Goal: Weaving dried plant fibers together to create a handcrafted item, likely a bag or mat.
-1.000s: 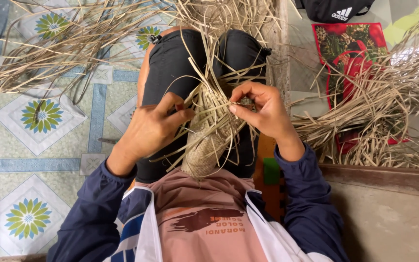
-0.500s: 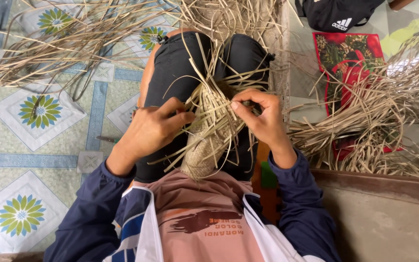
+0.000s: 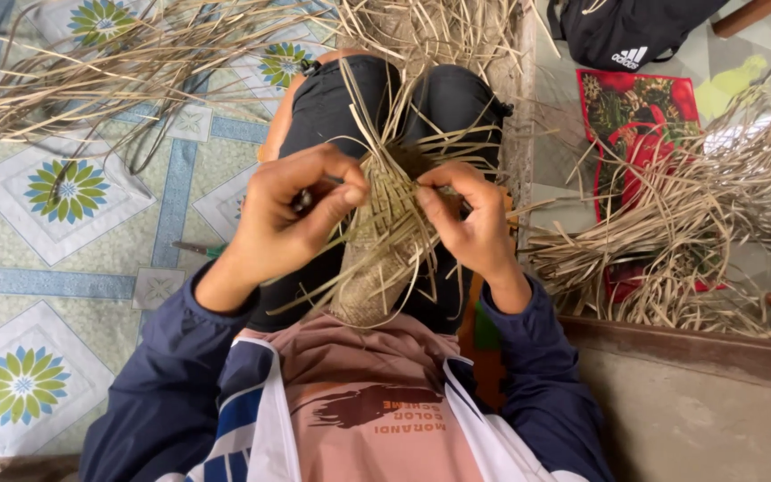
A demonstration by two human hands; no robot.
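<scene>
A half-woven piece of tan dried straw (image 3: 375, 281) lies on my lap between my knees in dark trousers, with loose strips (image 3: 396, 192) fanning out of its far end. My left hand (image 3: 283, 219) pinches strips at the left side of the weave, thumb against fingers, and a small dark thing shows between them. On the right side my right hand (image 3: 466, 223) grips other strips, its fingertips pressed into the weave. Both hands nearly meet over the piece.
A heap of dried straw (image 3: 118, 71) spreads over the patterned tile floor (image 3: 64, 259) at upper left. Another bundle (image 3: 671, 232) lies at right over a red patterned bag (image 3: 644, 112). A black bag (image 3: 622, 27) sits at top right. A small tool (image 3: 196, 249) lies on the floor.
My left hand has lifted and closed toward the weave's middle. The right hand has shifted slightly left and down, so the hands now sit closer together. The view has drifted a little.
</scene>
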